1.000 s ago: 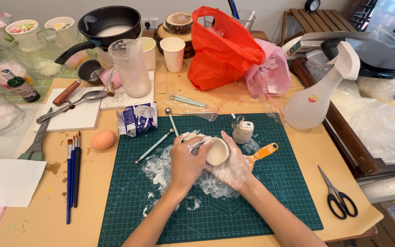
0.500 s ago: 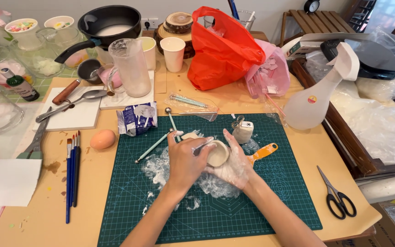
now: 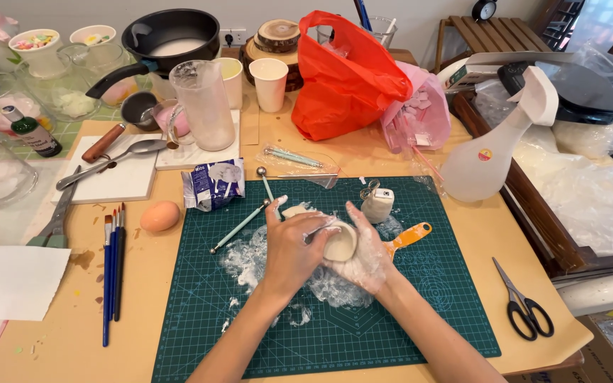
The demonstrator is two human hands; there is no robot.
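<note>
White clay cup (image 3: 340, 241) sits between both hands over green mat (image 3: 434, 312), opening toward viewer. Left hand (image 3: 292, 245) fingers curl over rim; right hand (image 3: 367, 248) fingers spread, cradling far side. Both equally near.

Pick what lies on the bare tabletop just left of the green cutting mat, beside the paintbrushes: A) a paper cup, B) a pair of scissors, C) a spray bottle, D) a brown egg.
D: a brown egg rests on the tabletop between the paintbrushes and the left edge of the green cutting mat.
</note>
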